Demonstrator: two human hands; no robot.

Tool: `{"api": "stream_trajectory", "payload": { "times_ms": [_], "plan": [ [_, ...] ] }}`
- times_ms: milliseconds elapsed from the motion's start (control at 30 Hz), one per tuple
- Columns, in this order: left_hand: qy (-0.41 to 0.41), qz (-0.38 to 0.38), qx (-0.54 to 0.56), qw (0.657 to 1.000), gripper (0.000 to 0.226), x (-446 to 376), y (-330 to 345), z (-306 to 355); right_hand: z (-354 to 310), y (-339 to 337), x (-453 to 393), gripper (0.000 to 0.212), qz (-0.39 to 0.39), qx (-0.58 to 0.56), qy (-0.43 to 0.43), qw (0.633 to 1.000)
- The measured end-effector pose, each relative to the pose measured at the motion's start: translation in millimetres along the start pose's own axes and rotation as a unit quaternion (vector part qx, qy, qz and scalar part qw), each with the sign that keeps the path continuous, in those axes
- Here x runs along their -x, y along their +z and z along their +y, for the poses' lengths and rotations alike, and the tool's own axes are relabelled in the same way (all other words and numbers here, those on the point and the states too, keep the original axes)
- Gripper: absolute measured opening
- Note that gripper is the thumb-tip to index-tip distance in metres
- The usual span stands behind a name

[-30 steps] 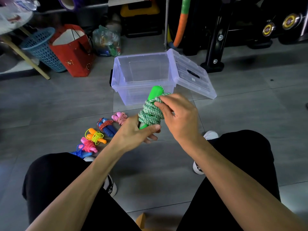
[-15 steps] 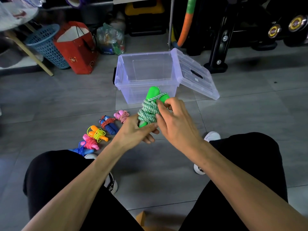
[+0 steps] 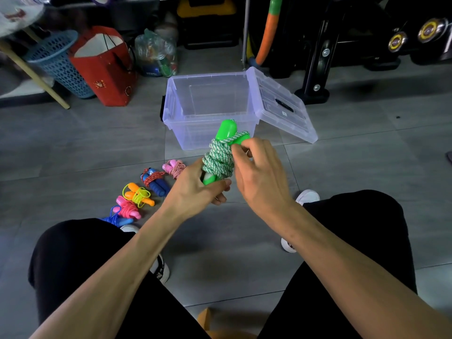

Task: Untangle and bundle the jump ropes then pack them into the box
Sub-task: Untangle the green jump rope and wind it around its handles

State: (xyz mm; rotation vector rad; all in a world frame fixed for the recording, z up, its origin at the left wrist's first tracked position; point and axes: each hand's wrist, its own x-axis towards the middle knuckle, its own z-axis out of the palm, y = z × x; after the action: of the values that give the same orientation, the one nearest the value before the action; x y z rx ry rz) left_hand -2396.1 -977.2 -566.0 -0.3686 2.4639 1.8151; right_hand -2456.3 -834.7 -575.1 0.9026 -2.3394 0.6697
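Green jump rope: held in the air over the floor, just in front of the box; green-white cord wound round two green handles, handle tops sticking up past the coil.
Left hand: grips the lower ends of the green handles, fingers curled under, thumb laid across the front.
Right hand: at the upper right of the coil, fingertips bent in and pinching the cord near the handle tops; exact strand held cannot be told.
Box: clear plastic, on the floor, open, nothing seen inside.
Lid: clear, leaning off the box's right side, far edge on the floor.
Pink-white rope bundle: on the floor, left of the hands, nearest the box.
Blue-handled bundle with red cord: next in the row, toward the person.
Orange-handled bundle with yellow cord: next in the row.
Pink bundle: just beside the orange one.
Blue bundle: last in the row, partly hidden by the left knee.
Floor: grey tiles.
Legs: black shorts, white shoes on the floor.
Red paper bag: far left, standing by a blue plastic basket.
Background: gym gear, dark, details unclear.
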Motion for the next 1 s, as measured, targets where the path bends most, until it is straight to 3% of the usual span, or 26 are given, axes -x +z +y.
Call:
{"api": "stream_trajectory", "payload": {
  "times_ms": [133, 300, 433, 600, 800, 1000],
  "plan": [
    [-0.018, 0.000, 0.002, 1.000, 0.016, 1, 2, -1, -3, 6, -1, 0.016, -0.036, -0.069, 0.048, 0.996],
    [-0.041, 0.010, 0.046, 0.998, 0.015, 0, 3, -1, -2, 4, -9, 0.021, -0.103, -0.218, 0.164, 0.956],
    [-0.053, -0.007, 0.053, 0.997, 0.013, -1, 2, 1, 9, -3, -13, 0.018, -0.168, -0.224, 0.157, 0.947],
    [-0.026, 0.015, 0.016, 0.999, 0.010, 0, 0, 2, 12, -2, -9, 0.018, -0.130, -0.184, 0.149, 0.963],
    [-0.013, 0.005, 0.031, 0.999, 0.012, 0, 5, 6, 3, -5, -8, 0.017, -0.028, -0.180, 0.152, 0.971],
    [-0.026, 0.018, 0.069, 0.997, 0.010, -1, 4, 4, 5, -11, -9, 0.018, -0.070, -0.222, 0.124, 0.965]
  ]
}}
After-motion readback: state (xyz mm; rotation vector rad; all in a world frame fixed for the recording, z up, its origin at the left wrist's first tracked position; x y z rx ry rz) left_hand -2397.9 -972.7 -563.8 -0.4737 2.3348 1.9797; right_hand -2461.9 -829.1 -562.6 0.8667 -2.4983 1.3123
